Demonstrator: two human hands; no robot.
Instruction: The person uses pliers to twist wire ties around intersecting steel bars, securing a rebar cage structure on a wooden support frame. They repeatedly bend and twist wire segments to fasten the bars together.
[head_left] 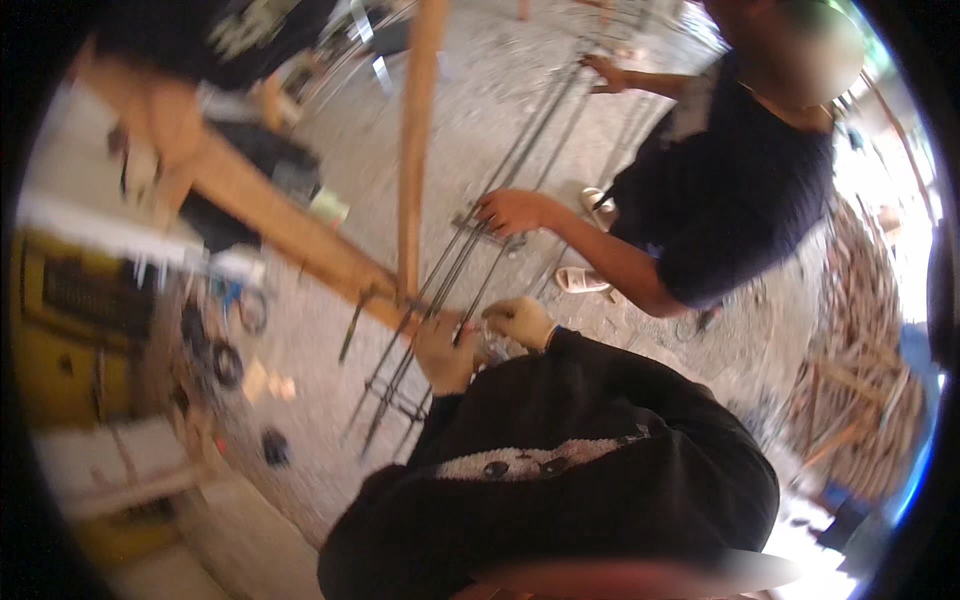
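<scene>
A long rebar cage [483,222] of thin steel bars with stirrups slants across the middle, its near end just left of my body. My left hand [447,352], in a pale work glove, is closed against the cage bars close to that end. Just right of it, my gloved right hand [522,322] is closed, fingertips toward the left hand. A small, shiny, crumpled-looking thing [497,347] shows between the hands; blur hides its kind. Farther along, a co-worker's hand [515,212] rests on the bars, and that person's other hand [603,75] touches the far end.
A wooden beam [290,240] runs from the upper left to the cage, meeting an upright timber [413,150]. The co-worker [725,190] stands at the right. Stacked wood [860,400] lies at the far right. Another person [200,40] is at the upper left; cables [228,365] lie on the left floor.
</scene>
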